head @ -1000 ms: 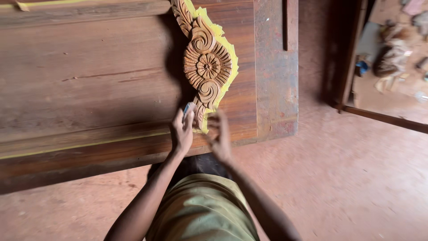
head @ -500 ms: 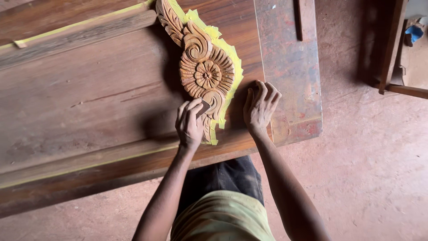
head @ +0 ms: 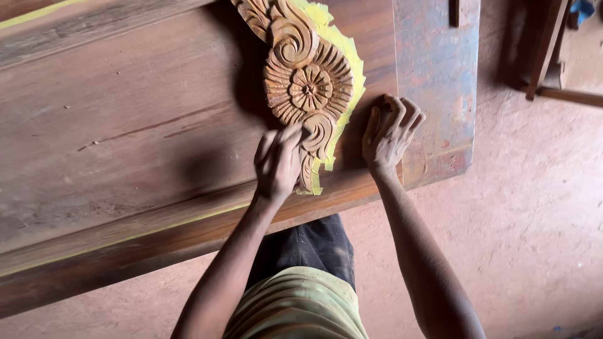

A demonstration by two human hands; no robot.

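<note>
Pressing down on the lower tip of the carved wooden ornament (head: 308,88), the left hand (head: 277,164) had its fingers curled, though whether they pinched anything I could not tell. That floral carving lay on yellow backing (head: 347,59) atop the broad wooden table (head: 125,125). Just right, the right hand (head: 389,133) lay flat, fingers spread open on the wood. Too hard a push, I judged, could chip the fine scrollwork.
</note>
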